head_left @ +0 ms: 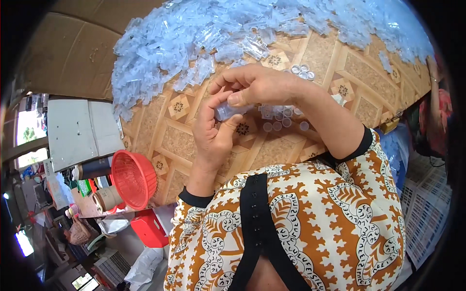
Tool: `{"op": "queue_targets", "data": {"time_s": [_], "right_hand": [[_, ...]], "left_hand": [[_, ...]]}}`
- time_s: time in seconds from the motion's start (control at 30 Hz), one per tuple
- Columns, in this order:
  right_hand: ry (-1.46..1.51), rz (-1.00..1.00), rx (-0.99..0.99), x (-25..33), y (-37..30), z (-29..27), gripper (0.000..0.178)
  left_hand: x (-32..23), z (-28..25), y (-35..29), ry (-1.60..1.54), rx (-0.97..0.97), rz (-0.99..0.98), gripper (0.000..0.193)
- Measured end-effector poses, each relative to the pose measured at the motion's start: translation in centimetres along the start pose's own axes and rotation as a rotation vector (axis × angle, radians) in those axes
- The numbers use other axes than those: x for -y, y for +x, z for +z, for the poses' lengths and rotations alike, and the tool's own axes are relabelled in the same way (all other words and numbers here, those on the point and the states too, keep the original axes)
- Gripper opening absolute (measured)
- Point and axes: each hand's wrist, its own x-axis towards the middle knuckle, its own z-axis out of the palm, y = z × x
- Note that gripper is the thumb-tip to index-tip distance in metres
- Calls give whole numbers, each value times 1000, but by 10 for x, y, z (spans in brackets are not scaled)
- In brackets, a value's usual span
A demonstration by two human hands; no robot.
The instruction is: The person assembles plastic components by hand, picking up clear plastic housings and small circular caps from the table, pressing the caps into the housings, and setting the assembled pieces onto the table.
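Both my hands meet above the patterned table (174, 133). My left hand (212, 130) is closed around a small clear plastic piece (224, 112), its thumb pressed against the near side. From the right, my right hand (266, 86) reaches over, with thumb and fingers closed on the same piece. Its exact form is partly hidden by the fingers. Just right of the hands lie several small round translucent caps (277, 126). Beyond my right wrist sits a cluster of round caps with white rims (303, 72).
A large heap of clear bluish plastic pieces (160, 58) covers the table's far side. On the left stand a red plastic basket (145, 179) and a roll of tape (106, 199) near the edge. Cardboard (73, 48) rises at the far left. A red stool-like object (148, 229) is below.
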Motion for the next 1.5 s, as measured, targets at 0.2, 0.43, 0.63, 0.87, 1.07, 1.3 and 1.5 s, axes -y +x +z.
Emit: {"op": "queue_targets", "data": {"time_s": [0.2,0.43,0.63,0.87,1.07,1.3,1.5], "right_hand": [[65,-74,-17,0,1,-11,36],[-286,-266,-421,-23,20,-31,27],[-457,-293,-511,-2,9,-42,23],[-647,-257,-524,-1,-3,-45,16],[-905,-64,-287,1,-10,-43,17],[-1170,95,-229,-8,-13,-33,18],[-1104,72,-192,-1,-17,-25,21]], "left_hand": [[-24,-16,-19,-346,-99,-193,43],[-11,-39,-54,65,-444,-14,40],[6,-80,-94,1016,-429,-8,39],[-27,-20,-62,1027,-178,248,33],[-14,31,-8,916,100,167,33],[-2,50,8,1079,120,119,43],[11,34,7,957,-43,139,28]]}}
